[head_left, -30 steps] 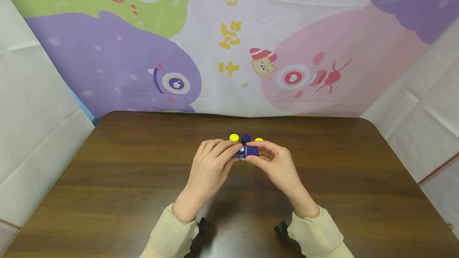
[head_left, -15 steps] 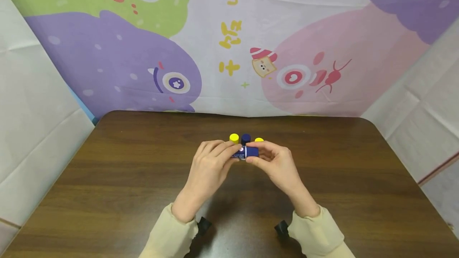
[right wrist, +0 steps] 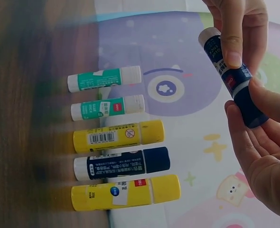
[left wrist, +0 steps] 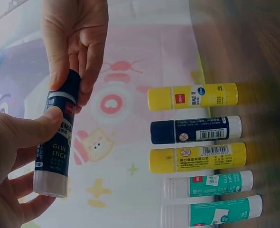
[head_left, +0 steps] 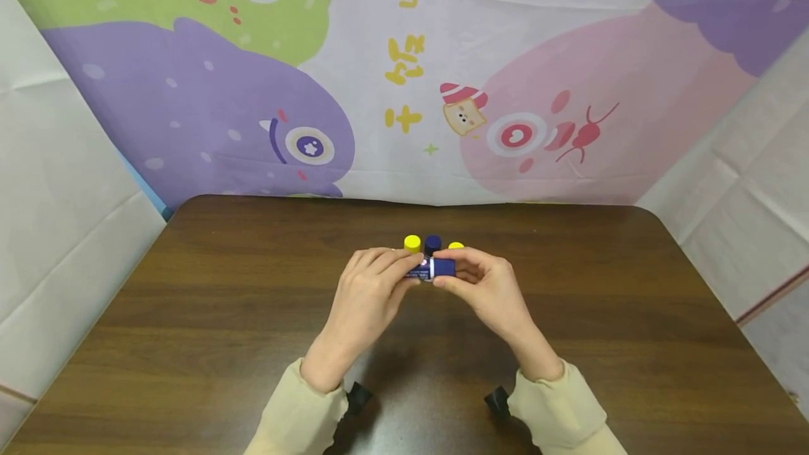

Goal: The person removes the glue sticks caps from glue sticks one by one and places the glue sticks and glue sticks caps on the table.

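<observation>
Both hands hold one dark blue glue stick (head_left: 420,270) crosswise over the table. My left hand (head_left: 369,293) grips its labelled body, thumb across the label, near the white base seen in the left wrist view. My right hand (head_left: 489,293) pinches the dark blue cap (head_left: 444,267) between thumb and fingers. A white collar (left wrist: 61,96) shows between cap and body. Behind the hands stand a yellow glue stick (right wrist: 118,133), a dark blue one (right wrist: 123,162) and another yellow one (right wrist: 126,192), all upright and capped. The hands mostly cover this row in the head view.
Two green glue sticks (right wrist: 114,108) with whitish caps continue the row at its left end. Brown wooden table (head_left: 253,343) lies beneath. A printed cartoon cloth (head_left: 404,160) hangs behind its far edge, and white sheets (head_left: 63,181) flank it.
The glue stick's body and left fingertips have shifted slightly left while the right hand stays almost still. The white band between cap and body looks a little wider.
</observation>
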### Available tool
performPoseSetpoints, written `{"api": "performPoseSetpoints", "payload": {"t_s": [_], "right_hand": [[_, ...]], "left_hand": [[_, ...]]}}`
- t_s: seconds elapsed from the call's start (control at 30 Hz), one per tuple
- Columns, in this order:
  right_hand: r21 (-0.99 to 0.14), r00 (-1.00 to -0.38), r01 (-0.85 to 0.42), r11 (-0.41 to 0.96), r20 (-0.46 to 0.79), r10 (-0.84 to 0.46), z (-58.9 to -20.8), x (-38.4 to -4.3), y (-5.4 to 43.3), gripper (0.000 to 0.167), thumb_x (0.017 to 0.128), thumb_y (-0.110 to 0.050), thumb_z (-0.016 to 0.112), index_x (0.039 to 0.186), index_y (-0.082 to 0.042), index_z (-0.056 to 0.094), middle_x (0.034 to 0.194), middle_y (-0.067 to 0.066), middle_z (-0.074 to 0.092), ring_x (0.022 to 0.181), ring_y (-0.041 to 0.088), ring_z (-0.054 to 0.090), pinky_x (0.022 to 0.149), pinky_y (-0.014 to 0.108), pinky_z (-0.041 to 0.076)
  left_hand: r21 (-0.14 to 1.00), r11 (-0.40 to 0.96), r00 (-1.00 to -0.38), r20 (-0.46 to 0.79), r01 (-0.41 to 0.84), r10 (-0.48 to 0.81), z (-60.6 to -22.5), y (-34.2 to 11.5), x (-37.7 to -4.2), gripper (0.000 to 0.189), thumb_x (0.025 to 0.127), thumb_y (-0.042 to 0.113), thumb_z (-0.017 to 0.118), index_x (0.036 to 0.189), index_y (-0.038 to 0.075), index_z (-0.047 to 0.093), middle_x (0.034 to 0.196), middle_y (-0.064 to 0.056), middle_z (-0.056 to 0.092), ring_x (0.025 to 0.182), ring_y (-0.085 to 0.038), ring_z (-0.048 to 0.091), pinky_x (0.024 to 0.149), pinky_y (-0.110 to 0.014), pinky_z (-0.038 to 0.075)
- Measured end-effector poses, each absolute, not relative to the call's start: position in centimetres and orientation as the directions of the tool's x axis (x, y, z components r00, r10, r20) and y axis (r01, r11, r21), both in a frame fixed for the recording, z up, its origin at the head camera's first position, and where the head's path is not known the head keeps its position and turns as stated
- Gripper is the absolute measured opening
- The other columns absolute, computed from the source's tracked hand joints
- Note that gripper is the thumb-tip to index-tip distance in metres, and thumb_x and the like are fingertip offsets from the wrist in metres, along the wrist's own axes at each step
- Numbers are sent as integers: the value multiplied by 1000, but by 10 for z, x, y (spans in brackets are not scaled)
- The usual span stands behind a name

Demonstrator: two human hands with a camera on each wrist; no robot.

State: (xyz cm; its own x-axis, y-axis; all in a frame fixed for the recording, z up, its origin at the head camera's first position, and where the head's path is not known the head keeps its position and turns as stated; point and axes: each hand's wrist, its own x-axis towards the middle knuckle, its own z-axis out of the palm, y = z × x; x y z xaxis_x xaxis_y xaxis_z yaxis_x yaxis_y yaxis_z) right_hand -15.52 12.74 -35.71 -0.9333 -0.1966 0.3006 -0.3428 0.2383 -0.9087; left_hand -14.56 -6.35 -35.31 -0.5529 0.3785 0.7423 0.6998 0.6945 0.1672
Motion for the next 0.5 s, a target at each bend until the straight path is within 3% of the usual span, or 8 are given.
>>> {"api": "performPoseSetpoints", "payload": {"t_s": [0.5], "right_hand": [[-893,-930,-357,274,310,-200,-355,-155,131,32,73,-10,73,103,-4,66,92,13,68,80,14,66,73,25,53]], "left_hand": [[181,700,-568,735,691,370,-354,-66,-148,31,73,16,75,103,12,68,99,-1,67,88,-19,59,75,-31,44]]}}
